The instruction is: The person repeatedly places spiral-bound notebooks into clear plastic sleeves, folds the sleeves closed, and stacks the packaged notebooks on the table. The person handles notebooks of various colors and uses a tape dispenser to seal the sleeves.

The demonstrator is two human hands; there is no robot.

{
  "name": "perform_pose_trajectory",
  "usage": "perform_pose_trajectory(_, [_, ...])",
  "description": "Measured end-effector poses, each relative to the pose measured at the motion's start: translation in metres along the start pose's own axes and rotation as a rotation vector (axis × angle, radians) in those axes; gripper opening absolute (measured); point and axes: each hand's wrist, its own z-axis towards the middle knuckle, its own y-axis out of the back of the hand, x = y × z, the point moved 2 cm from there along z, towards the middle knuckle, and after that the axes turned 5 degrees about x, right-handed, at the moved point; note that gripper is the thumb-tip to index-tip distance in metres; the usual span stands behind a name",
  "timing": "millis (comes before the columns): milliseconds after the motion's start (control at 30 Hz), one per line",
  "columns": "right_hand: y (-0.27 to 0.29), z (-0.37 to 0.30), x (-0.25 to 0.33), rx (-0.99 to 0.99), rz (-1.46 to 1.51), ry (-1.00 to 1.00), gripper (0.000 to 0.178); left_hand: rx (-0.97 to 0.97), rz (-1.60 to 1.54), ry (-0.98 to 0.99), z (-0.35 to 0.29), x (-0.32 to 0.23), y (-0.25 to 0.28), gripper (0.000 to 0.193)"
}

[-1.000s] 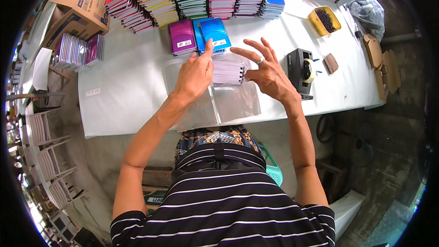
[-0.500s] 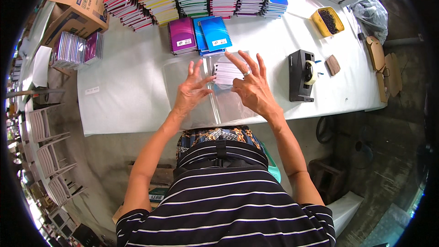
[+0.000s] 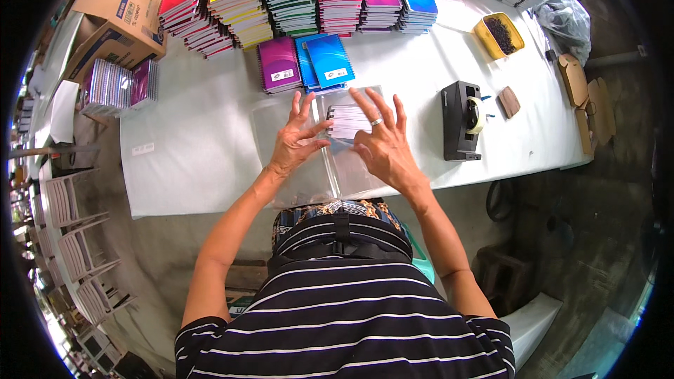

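A small stack of white pages with black binding (image 3: 344,123) lies on clear plastic sheets (image 3: 298,181) near the middle of the white tabletop's (image 3: 189,147) front edge. The left hand (image 3: 289,146), fingers spread, holds thumb and forefinger apart by its left end; the right hand (image 3: 388,151) fans its fingers at the right end, any pinch hidden. Farther back lie a purple spiral notebook (image 3: 279,60) and overlapping blue spiral notebooks (image 3: 330,58).

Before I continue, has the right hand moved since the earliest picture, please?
Yes, the right hand has moved left, away from the black tape dispenser.
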Motion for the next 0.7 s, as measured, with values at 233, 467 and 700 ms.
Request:
perform_pose_trajectory(233, [0.022,-0.032,-0.051,-0.378,0.557,-0.108,0.028,0.154,0.388,-0.099,0.024,-0.011,0.002,0.057])
perform_pose_trajectory(467, [-0.074,-0.043,-0.079,-0.263,0.656,-0.175,0.053,0.095,0.093,-0.041,0.021,0.005,-0.005,0.055])
perform_pose_trajectory(700, [-0.078,-0.034,-0.070,-0.269,0.626,-0.175,0.056,0.031,-0.009,0.018,0.021,0.004,-0.009,0.053])
